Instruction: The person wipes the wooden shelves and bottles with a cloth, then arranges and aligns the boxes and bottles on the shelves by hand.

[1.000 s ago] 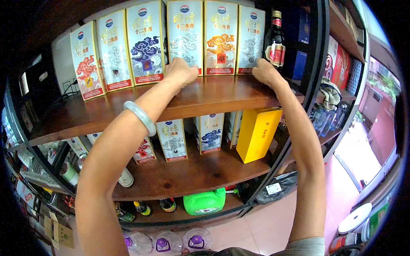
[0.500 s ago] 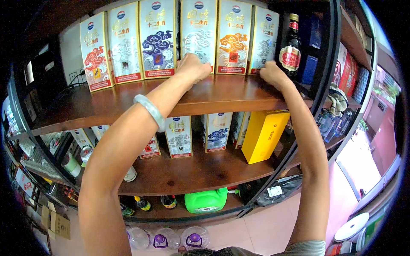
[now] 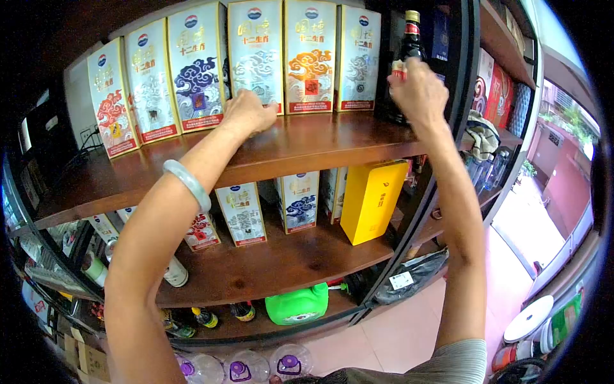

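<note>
Several tall white boxes stand in a row on the upper wooden shelf [image 3: 307, 142]. My left hand [image 3: 248, 114] is closed low in front of the box with pale blue clouds [image 3: 256, 48], thumb by its bottom right corner; what it grips, if anything, is hidden. To its right stand a box with orange clouds [image 3: 311, 61] and one with grey clouds [image 3: 358, 57]. My right hand [image 3: 419, 93] is at the dark bottle [image 3: 412, 43] on the right end, its fingers curled in front of the label. Whether they grip the bottle is unclear.
On the shelf below are more white boxes [image 3: 242, 214] and a yellow box [image 3: 374, 201]. A green jug [image 3: 297, 304] lies lower down. A black upright post [image 3: 465, 70] stands right of my right hand. Clear bottles with purple caps [image 3: 289, 361] are on the floor.
My right hand has moved up and right, from the grey-cloud box's lower corner to the dark bottle. My left hand stays by the pale blue box. The whole view has shifted.
</note>
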Motion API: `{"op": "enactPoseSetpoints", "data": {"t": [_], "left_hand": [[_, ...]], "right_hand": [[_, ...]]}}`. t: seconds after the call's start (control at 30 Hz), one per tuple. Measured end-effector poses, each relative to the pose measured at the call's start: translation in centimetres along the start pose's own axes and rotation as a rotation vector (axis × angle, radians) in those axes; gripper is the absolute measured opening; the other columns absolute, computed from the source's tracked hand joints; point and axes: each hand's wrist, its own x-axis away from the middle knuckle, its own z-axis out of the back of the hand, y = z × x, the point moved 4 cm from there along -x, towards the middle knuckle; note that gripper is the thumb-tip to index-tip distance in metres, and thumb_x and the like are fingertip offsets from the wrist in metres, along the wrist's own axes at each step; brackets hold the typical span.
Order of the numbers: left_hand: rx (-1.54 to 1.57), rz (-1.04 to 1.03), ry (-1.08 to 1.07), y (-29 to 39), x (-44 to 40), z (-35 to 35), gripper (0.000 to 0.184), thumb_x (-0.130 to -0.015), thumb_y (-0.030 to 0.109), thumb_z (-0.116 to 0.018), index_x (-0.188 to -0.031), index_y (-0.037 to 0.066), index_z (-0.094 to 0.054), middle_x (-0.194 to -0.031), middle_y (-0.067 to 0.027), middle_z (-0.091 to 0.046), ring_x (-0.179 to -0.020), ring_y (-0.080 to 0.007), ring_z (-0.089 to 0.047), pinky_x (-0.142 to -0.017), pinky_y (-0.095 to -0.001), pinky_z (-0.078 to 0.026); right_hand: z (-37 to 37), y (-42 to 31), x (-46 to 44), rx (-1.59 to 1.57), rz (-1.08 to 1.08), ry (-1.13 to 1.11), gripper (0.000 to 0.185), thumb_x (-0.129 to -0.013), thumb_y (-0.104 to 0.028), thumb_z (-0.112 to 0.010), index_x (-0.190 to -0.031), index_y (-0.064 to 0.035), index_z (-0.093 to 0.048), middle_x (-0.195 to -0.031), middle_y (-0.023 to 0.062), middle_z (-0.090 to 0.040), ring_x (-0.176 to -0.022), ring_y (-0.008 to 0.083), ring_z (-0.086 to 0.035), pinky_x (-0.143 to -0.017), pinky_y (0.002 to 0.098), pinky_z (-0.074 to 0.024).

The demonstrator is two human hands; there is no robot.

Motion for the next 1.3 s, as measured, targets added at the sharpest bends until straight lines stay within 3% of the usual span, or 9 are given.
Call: {"op": "enactPoseSetpoints", "data": {"t": [0.23, 0.37, 0.5, 0.63, 0.7, 0.83, 0.87, 0.97, 1.3], "left_hand": [[-0.053, -0.089, -0.070, -0.1, -0.2, 0.0, 0.056, -0.076, 0.041, -0.060, -0.092, -0.013, -0.062, -0.095, -0.0297, -0.061, -0.096, -0.0369, -0.060, -0.085, -0.0387, -0.047], [-0.057, -0.289, 0.102, 1.2, 1.4, 1.7, 0.045, -0.077, 0.039, -0.060, -0.073, -0.006, -0.062, -0.075, -0.0276, -0.062, -0.077, -0.0388, -0.063, -0.071, -0.0433, -0.049], [-0.016, -0.327, 0.050, 1.3, 4.2, 6.1, 0.044, -0.078, 0.039, -0.060, -0.075, -0.005, -0.064, -0.073, -0.0236, -0.063, -0.072, -0.0355, -0.063, -0.071, -0.0408, -0.049], [-0.036, -0.207, 0.205, -4.6, 5.6, 11.9, 0.044, -0.077, 0.044, -0.061, -0.074, 0.001, -0.067, -0.071, -0.0149, -0.066, -0.070, -0.0275, -0.064, -0.068, -0.0369, -0.050], [-0.076, -0.161, 0.453, -9.6, 6.0, 14.5, 0.042, -0.075, 0.041, -0.063, -0.079, -0.001, -0.064, -0.074, -0.0209, -0.064, -0.071, -0.0356, -0.063, -0.070, -0.0432, -0.050], [-0.194, 0.059, 0.677, -18.3, 6.9, 18.0, 0.061, -0.068, 0.043, -0.074, -0.094, -0.008, -0.055, -0.097, -0.0253, -0.060, -0.089, -0.0329, -0.061, -0.078, -0.0422, -0.048], [0.019, 0.284, 0.467, -19.8, 7.3, 18.4, 0.091, -0.066, 0.051, -0.074, -0.117, -0.017, -0.040, -0.115, -0.0315, -0.050, -0.106, -0.0335, -0.053, -0.087, -0.0389, -0.045], [0.451, 0.397, 0.149, -25.2, 6.1, 17.3, 0.096, -0.067, 0.050, -0.074, -0.124, -0.016, -0.033, -0.122, -0.0306, -0.045, -0.115, -0.0338, -0.046, -0.090, -0.0424, -0.043], [0.558, 0.307, -0.112, -29.9, 0.8, 14.5, 0.060, -0.082, 0.041, -0.064, -0.121, -0.001, -0.046, -0.114, -0.0164, -0.055, -0.109, -0.0235, -0.051, -0.087, -0.0407, -0.046]], "right_hand": [[-1.4, 4.5, -1.5, 0.016, 0.022, -0.030, 0.053, -0.070, -0.034, -0.073, -0.095, 0.0056, -0.049, -0.091, 0.0254, -0.059, -0.083, 0.0418, -0.062, -0.068, 0.0458, -0.0522], [-0.6, 3.5, -1.2, 0.158, -0.083, -0.092, 0.033, -0.081, -0.027, -0.059, -0.095, 0.0009, -0.050, -0.092, 0.0228, -0.060, -0.081, 0.0420, -0.061, -0.068, 0.0463, -0.0514], [-1.1, -0.5, 0.0, -0.111, 0.165, -0.030, 0.024, -0.078, -0.020, -0.060, -0.088, -0.0005, -0.050, -0.084, 0.0209, -0.059, -0.076, 0.0384, -0.061, -0.063, 0.0455, -0.0490], [-2.1, -6.8, 2.0, -0.626, 0.023, -0.512, 0.027, -0.073, -0.019, -0.065, -0.087, 0.0038, -0.063, -0.078, 0.0226, -0.063, -0.076, 0.0346, -0.063, -0.070, 0.0393, -0.0489], [-2.5, -10.2, 2.8, -0.671, 0.154, -0.518, 0.026, -0.075, -0.019, -0.063, -0.090, 0.0020, -0.065, -0.081, 0.0242, -0.064, -0.081, 0.0309, -0.065, -0.073, 0.0368, -0.0494], [-2.1, -17.7, 2.4, -0.860, 0.219, -0.574, 0.045, -0.075, -0.024, -0.063, -0.106, 0.0072, -0.058, -0.094, 0.0248, -0.063, -0.092, 0.0333, -0.062, -0.083, 0.0377, -0.0471], [-2.5, -19.3, 2.0, -0.814, 0.210, -0.561, 0.053, -0.075, -0.029, -0.063, -0.109, 0.0103, -0.054, -0.101, 0.0268, -0.061, -0.099, 0.0345, -0.059, -0.087, 0.0390, -0.0448], [-3.4, -23.2, 0.4, -0.773, 0.151, -0.549, 0.055, -0.076, -0.035, -0.063, -0.108, 0.0091, -0.055, -0.104, 0.0274, -0.059, -0.103, 0.0351, -0.057, -0.089, 0.0404, -0.0434], [-6.6, -26.0, -2.9, -0.718, 0.002, -0.582, 0.041, -0.069, -0.031, -0.073, -0.081, 0.0067, -0.063, -0.079, 0.0228, -0.064, -0.080, 0.0314, -0.064, -0.070, 0.0391, -0.0482]]}}
